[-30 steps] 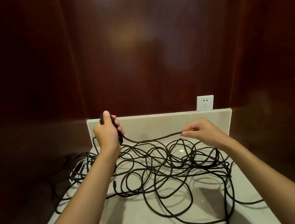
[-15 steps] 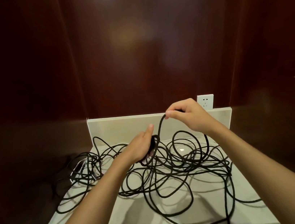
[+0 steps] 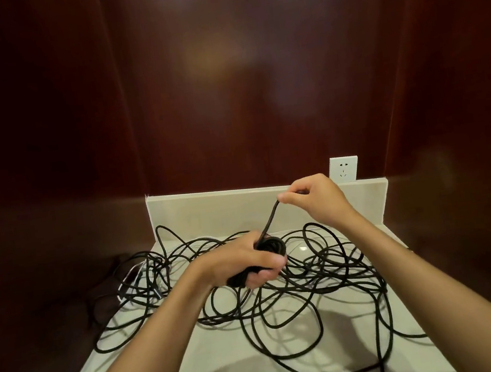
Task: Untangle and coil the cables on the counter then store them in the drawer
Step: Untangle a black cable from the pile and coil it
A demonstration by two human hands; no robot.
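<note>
Black cord everywhere, and the coil is growing: the left hand (image 3: pixel 249 259) now sits low over the middle of the pale worktop (image 3: pixel 200 368), fingers wrapped round a small bundle of wound cable (image 3: pixel 273 245), where a second ago it was up near the back edge holding only the cable's end. The right hand (image 3: pixel 314 200) has swung across too; it was out towards the right, drawing a run of cord taut, and now it is lifted close to the backsplash (image 3: pixel 209 206), pinching a short stretch of cable between thumb and fingers and feeding it steeply down into the bundle. So that looks like another turn being laid on, one loop at a time. Most of the job is ahead, I'd say: the tangle (image 3: pixel 315 286) sprawls loose across the worktop from the back left corner to the front right, with strands trailing over the left edge and the front edge. A white wall socket (image 3: pixel 344 169) sits behind the backsplash at the right. No drawer in sight from here, so storing comes much later.
</note>
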